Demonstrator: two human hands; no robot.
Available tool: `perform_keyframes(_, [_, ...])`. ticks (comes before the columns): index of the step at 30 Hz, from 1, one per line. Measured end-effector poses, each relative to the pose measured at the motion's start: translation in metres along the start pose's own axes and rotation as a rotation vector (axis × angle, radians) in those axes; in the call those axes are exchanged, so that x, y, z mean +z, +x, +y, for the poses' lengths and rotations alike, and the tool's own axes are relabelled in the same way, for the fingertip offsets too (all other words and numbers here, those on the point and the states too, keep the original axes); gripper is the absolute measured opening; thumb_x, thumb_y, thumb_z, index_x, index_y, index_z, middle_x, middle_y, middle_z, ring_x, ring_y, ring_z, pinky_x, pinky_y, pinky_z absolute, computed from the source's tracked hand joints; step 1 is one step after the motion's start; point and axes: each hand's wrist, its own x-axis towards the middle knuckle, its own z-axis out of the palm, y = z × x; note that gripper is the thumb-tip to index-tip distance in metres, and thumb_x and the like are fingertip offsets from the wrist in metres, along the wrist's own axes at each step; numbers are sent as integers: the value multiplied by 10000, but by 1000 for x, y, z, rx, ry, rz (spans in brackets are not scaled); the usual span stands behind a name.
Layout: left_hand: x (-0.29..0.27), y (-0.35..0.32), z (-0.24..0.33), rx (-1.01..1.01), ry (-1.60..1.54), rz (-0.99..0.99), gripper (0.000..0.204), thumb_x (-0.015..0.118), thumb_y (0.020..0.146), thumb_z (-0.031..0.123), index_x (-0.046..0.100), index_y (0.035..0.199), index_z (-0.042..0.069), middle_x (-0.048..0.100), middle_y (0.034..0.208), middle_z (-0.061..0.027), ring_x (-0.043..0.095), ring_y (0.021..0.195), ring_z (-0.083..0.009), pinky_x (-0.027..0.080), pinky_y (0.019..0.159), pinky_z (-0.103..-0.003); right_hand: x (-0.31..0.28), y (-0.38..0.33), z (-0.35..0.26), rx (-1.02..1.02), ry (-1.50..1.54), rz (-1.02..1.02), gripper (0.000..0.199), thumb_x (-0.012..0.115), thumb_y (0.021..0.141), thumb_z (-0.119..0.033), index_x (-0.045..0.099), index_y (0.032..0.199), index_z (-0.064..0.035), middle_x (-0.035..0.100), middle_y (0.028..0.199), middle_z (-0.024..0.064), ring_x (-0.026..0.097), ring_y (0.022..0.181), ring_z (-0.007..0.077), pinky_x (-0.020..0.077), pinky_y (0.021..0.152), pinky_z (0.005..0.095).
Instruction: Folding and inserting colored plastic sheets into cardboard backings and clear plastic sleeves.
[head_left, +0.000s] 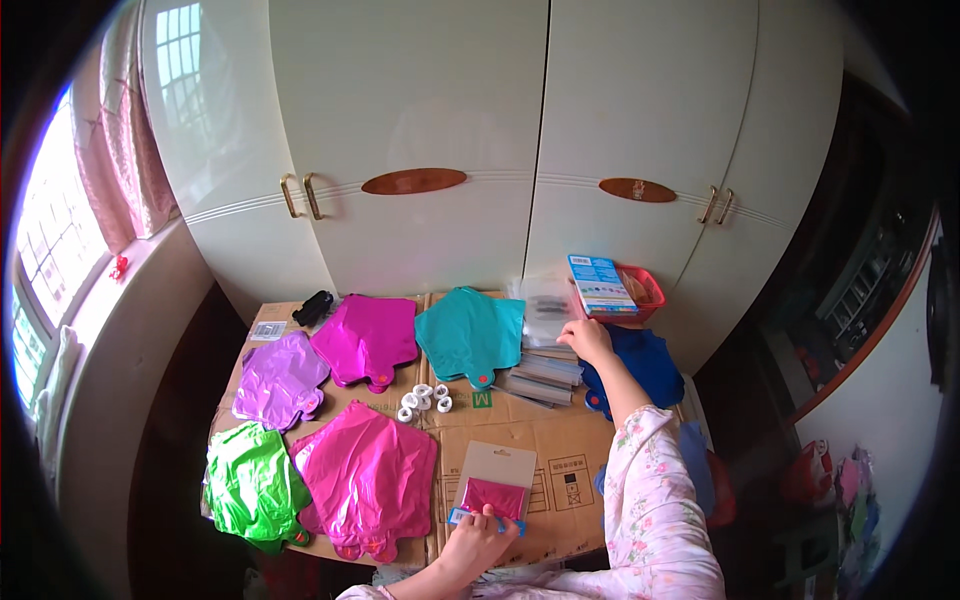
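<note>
The left hand [478,540] is closing its grip on a flat packet [493,483] with pink contents at the table's near edge [560,545]; the right hand [586,339] is resting open-fingered on the far stack of clear packets [545,362], beside a blue-labelled box [601,284].

The left hand [478,541] pinches a grey-backed packet of folded pink foil [493,482] on the cardboard-covered bench [560,450]. The right hand [587,339] rests on a stack of clear packets [545,368], just beside a flat blue foil balloon [648,365].
</note>
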Motion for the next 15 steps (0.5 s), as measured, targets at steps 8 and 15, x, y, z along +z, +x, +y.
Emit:
perform_keyframes(8, [5, -6, -8, -5, -5, 73, 316, 553, 798, 204, 533, 1099, 109, 614, 1064, -237, 642, 791, -249, 505, 650, -348, -8, -92, -69, -455, -59, 163, 95, 596, 757, -126, 603, 826, -60, 596, 836, 130, 626, 703, 345, 524, 616, 431])
perform_keyframes(15, [13, -7, -17, -114, -136, 235, 375, 607, 743, 212, 563, 1102, 114, 641, 1070, -122, 643, 728, -205, 526, 611, -330, 22, -228, -81, -461, -85, -84, 263, 636, 809, -244, 580, 972, -45, 601, 1152, 145, 581, 1109, 312, 514, 884, 397])
